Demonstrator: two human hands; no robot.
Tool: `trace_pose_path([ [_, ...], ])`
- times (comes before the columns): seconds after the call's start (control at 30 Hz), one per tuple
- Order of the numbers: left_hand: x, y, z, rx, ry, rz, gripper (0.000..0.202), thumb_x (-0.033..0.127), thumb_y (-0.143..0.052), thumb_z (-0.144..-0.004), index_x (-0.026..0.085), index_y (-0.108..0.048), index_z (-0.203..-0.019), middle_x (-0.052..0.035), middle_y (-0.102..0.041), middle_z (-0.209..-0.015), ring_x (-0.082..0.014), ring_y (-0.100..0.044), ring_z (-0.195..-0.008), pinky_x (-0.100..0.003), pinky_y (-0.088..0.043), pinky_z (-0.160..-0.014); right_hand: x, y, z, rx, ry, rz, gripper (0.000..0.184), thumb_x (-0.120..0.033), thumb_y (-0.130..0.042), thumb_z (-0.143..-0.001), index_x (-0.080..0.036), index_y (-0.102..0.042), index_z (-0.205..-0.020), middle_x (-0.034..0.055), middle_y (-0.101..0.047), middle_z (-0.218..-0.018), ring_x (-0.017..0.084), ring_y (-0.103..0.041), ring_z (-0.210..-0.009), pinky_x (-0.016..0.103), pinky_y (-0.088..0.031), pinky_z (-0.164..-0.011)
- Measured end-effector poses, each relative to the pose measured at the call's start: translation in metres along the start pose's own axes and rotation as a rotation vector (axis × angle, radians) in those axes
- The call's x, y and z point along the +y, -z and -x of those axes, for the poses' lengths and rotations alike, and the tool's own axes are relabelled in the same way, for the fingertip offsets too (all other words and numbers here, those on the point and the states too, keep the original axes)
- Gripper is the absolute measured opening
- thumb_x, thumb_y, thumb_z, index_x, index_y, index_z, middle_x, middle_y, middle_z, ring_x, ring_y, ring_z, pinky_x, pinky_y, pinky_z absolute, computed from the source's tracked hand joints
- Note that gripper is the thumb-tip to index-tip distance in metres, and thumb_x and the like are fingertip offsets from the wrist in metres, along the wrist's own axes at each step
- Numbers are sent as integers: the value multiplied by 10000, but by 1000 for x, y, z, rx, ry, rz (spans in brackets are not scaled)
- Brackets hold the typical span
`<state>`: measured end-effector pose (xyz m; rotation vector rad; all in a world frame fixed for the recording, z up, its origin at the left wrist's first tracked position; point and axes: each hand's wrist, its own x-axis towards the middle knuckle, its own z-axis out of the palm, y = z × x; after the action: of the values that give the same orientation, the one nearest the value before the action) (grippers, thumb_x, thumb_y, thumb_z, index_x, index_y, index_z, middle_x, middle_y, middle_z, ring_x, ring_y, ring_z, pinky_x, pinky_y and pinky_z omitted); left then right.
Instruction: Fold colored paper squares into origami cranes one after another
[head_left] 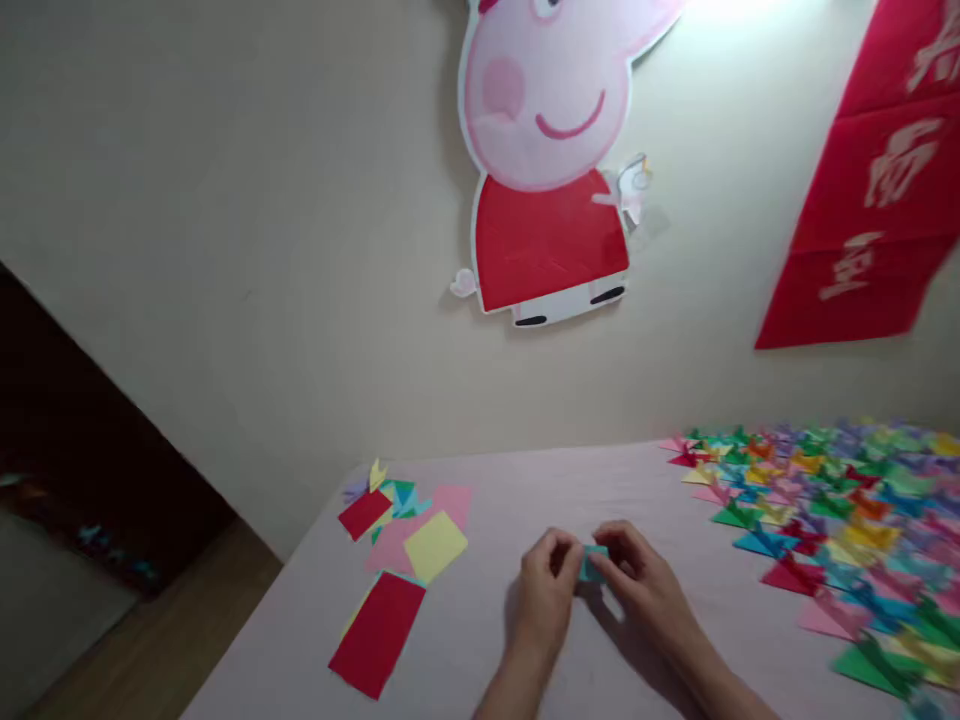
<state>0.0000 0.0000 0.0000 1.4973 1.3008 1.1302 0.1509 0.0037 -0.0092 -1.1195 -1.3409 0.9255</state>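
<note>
A small teal folded paper (592, 564) sits between my two hands, just above the pale pink table (495, 640). My left hand (545, 590) pinches its left side with curled fingers. My right hand (643, 580) pinches its right side, fingers closed over the paper. Most of the paper is hidden by my fingertips.
Loose coloured paper squares (405, 530) lie to the left, with a red sheet (379, 630) nearest the table's left edge. Several folded paper cranes (832, 520) cover the right side. A cartoon pig cutout (551, 160) and a red banner (870, 190) hang on the wall behind.
</note>
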Motion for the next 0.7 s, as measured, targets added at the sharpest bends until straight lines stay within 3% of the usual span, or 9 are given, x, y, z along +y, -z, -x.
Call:
trace_pose_path([
  [0.17,8,-1,3,44,25,-74,204,395,-518,-905,224,-605,-837,29,-624,-773,-156,-581,-750,-231,-438,-695,-5,-1,-2,-92,-41,-1,278,-466,-637,-816,-190,-662,-784,23,-662,-733,191,-608,-703,303,-487,-661],
  [0.27,12,-4,4,57,30,-67,179,380,-526,-891,217,-598,-865,17,-635,-808,-159,-578,-766,-231,-436,-696,-5,-1,-2,-74,-60,-14,315,-496,-662,-793,-184,-660,-747,20,-653,-693,186,-596,-663,300,-481,-630],
  [0.4,14,-8,5,10,87,-124,142,343,-638,-806,225,-607,-879,41,-639,-791,-149,-554,-720,-221,-410,-652,-3,0,-3,-13,-73,-49,351,-539,-683,-762,-190,-647,-746,17,-647,-698,188,-589,-669,300,-476,-626],
  [0.7,12,-7,3,-70,61,-35,137,311,-563,-841,193,-629,-823,32,-599,-713,-144,-519,-683,-222,-386,-637,1,-2,-4,-36,-42,-13,352,-558,-628,-809,-206,-628,-818,5,-608,-741,182,-572,-694,302,-471,-653],
])
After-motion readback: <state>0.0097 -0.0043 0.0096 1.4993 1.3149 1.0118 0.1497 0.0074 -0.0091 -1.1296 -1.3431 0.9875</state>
